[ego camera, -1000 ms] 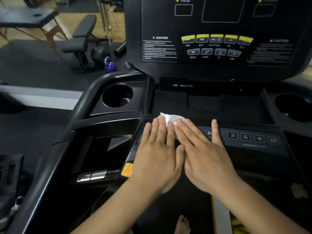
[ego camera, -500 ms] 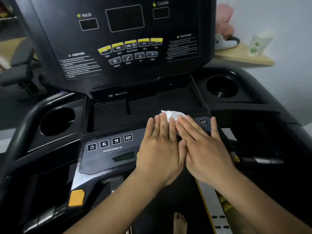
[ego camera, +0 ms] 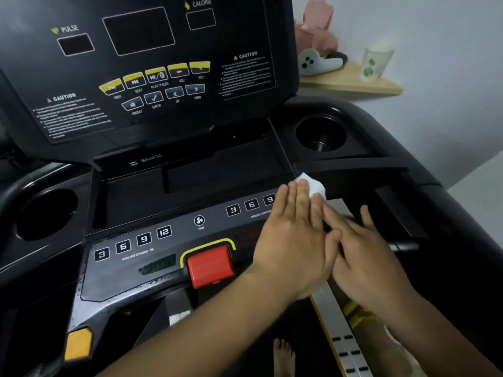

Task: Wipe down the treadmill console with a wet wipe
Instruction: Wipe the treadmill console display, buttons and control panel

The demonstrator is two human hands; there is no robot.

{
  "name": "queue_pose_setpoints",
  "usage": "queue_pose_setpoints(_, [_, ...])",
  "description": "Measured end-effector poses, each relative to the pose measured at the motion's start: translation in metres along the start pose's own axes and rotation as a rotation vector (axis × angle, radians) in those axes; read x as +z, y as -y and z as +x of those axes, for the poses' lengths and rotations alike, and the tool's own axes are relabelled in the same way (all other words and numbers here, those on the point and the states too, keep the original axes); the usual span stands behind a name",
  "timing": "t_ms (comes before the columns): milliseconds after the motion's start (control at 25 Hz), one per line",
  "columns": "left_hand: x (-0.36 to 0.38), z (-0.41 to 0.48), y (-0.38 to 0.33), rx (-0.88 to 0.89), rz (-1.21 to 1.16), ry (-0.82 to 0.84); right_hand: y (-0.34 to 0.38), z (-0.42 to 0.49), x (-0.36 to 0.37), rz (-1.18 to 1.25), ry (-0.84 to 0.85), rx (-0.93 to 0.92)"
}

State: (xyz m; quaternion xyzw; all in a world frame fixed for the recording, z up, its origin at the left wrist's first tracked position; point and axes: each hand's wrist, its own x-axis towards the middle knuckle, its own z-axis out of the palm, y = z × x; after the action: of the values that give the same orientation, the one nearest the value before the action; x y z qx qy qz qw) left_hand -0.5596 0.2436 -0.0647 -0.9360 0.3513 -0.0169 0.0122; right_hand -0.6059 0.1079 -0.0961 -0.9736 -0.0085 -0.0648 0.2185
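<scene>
The black treadmill console [ego camera: 152, 77] fills the view, with a lower button strip [ego camera: 163, 240] and a red stop button [ego camera: 211, 265]. A crumpled white wet wipe [ego camera: 314, 185] lies at the right end of the strip, near the speed buttons. My left hand [ego camera: 294, 240] lies flat with straight fingers pressing on the wipe, which sticks out past the fingertips. My right hand [ego camera: 364, 257] lies flat beside it, fingers straight, its fingers tucked against the left hand. The strip's left part looks wet.
Cup holders sit at the left [ego camera: 46, 213] and right [ego camera: 321, 134] of the console. A wooden shelf [ego camera: 351, 83] on the wall at the right holds a paper cup [ego camera: 375, 63] and a game controller [ego camera: 318, 62]. A bare foot [ego camera: 283, 355] shows on the belt below.
Both hands have slid the wipe along the button strip from its left end to its right end. The view has swung right with them.
</scene>
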Motion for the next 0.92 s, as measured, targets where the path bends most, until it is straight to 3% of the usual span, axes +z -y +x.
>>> queue_pose_setpoints(80, [0.007, -0.021, -0.012, 0.037, 0.007, -0.013, -0.005, -0.022, -0.001, -0.089, -0.101, -0.063])
queue_pose_setpoints(240, [0.019, -0.052, -0.018, 0.093, -0.001, 0.01, -0.003, -0.041, 0.012, -0.127, -0.008, -0.133])
queue_pose_setpoints(600, [0.014, -0.104, 0.032, -0.163, 0.048, 0.111, 0.065, -0.015, 0.044, -0.209, -0.024, -0.321])
queue_pose_setpoints(920, [0.002, -0.099, 0.074, -0.269, 0.023, 0.059, 0.097, 0.03, 0.048, -0.277, 0.079, -0.336])
